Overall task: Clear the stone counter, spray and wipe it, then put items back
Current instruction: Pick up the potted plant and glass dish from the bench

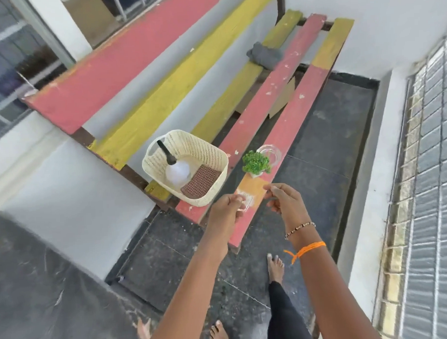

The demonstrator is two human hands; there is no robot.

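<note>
My left hand (225, 210) grips a small clear glass piece (246, 203) just over the near end of the bench's front red plank (299, 107). Beside it, my right hand (282, 196) hovers with loosely curled fingers and holds nothing. On that plank, farther back, stand a small green plant in a white pot (256, 162) and a clear glass dish (270, 153). A cream woven basket (206, 149) on the bench holds a spray bottle (177, 171) with a black head and a brown cloth (201, 181). The dark stone counter (37, 280) is at the lower left.
A grey cloth (265, 55) lies bunched at the bench's far end. The bench has gaps between its red and yellow planks. A white wall (364, 22) closes the back and a low ledge with a tiled surface (428, 186) runs along the right. Bare feet (275, 267) stand on the dark floor.
</note>
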